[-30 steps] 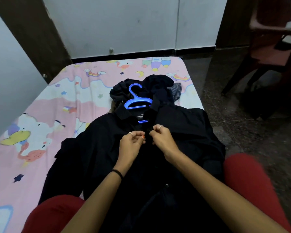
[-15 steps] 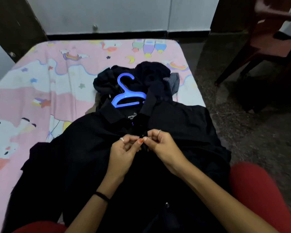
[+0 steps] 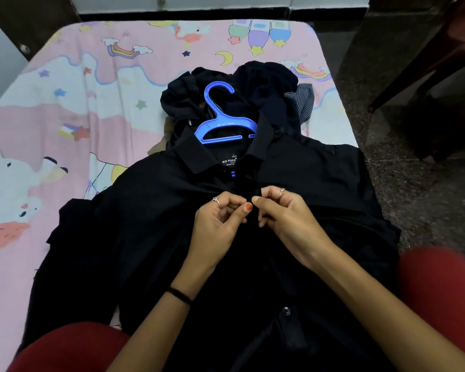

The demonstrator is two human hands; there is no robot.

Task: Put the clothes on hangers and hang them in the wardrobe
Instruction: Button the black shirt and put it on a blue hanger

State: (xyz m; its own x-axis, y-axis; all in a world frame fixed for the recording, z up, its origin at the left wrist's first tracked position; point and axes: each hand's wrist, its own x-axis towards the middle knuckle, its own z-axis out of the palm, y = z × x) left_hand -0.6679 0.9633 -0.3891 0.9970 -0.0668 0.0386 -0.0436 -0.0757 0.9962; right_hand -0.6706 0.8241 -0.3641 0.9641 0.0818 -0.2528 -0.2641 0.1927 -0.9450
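Both hands pinch the front placket of a black shirt spread on the bed.

The left hand point(image 3: 216, 224) and right hand point(image 3: 287, 221) meet fingertip to fingertip on the black shirt point(image 3: 151, 226), just below its collar. A blue hanger point(image 3: 224, 124) sits in the neck, hook pointing away over a dark clothes pile point(image 3: 263, 84). The bed point(image 3: 73, 108) lies bare to the left; its right edge runs close beside the shirt, floor point(image 3: 419, 200) beyond.

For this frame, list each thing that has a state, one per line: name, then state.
black shirt: lying flat on the bed, on the hanger, front being fastened near the collar
blue hanger: inside the shirt's neck, hook out above the collar
left hand: pinches the shirt front
right hand: pinches the shirt front
dark clothes pile: heaped behind the shirt
bed: covered by a pink cartoon sheet
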